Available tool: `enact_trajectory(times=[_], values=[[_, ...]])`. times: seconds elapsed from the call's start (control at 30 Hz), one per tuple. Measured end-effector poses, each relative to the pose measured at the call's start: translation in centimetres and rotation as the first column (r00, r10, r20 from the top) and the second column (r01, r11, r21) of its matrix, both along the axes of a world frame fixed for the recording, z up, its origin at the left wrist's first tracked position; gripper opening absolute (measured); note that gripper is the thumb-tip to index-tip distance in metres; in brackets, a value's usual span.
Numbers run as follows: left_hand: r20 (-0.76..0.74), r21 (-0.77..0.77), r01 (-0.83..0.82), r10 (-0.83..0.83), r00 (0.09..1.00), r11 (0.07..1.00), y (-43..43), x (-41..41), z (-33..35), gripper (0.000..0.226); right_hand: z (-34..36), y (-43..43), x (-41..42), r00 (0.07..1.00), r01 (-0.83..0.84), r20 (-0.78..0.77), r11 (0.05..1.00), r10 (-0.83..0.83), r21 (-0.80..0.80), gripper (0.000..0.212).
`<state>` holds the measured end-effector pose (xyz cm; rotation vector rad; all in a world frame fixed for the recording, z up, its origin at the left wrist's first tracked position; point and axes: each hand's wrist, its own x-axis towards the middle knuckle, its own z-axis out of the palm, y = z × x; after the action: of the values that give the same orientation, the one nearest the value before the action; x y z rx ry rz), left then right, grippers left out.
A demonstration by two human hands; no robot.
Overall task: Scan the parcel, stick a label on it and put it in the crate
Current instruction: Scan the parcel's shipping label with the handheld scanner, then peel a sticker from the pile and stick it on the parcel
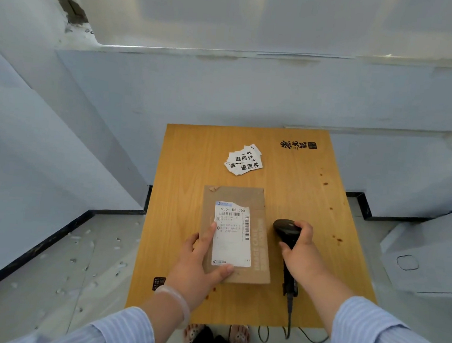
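A flat brown cardboard parcel (pixel 244 200) lies in the middle of the wooden table (pixel 188 155), with a white barcoded shipping label (pixel 232 236) on its top. My left hand (pixel 199 261) grips the parcel's near left corner, thumb on the label's lower edge. Right of the parcel, my right hand (pixel 302 250) is closed round the handle of a black corded barcode scanner (pixel 285 227). The scanner's head points away from me. A small heap of white labels with black characters (pixel 243 159) sits farther back on the table.
A white box-like crate (pixel 429 257) stands on the floor to the right of the table. The scanner's cable (pixel 288 330) hangs over the near table edge. White walls enclose the far side and left. Paper scraps litter the floor at left.
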<state>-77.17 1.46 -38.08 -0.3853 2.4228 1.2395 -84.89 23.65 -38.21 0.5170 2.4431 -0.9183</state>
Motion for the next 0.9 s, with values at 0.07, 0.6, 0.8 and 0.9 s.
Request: enact_trajectory(times=[0.07, 0.6, 0.8, 0.9], values=[[-0.008, -0.008, -0.006, 0.006, 1.0, 1.0, 0.0, 0.0, 0.1, 0.092, -0.1, 0.2, -0.2, 1.0, 0.01, 0.007, 1.0, -0.01, -0.005, 0.059], [-0.308, -0.081, -0.132, 0.101, 0.946, 0.988, -3.9, -11.3, 3.8, 0.043, 3.9, 1.8, -7.8, 0.946, -0.238, -0.163, 0.944, 0.279, 0.23, 0.053], [-0.162, -0.158, 0.026, -0.052, 0.985, 0.987, -4.2, -21.2, 2.1, 0.029, 2.6, -1.9, -15.3, 0.878, -0.412, -0.168, 0.886, 0.448, 0.213, 0.046], [-0.089, -0.224, 0.123, -0.146, 0.985, 0.967, -3.4, -24.7, 0.0, 0.028, 0.6, -3.8, -18.3, 0.874, -0.42, -0.178, 0.887, 0.452, 0.193, 0.045]])
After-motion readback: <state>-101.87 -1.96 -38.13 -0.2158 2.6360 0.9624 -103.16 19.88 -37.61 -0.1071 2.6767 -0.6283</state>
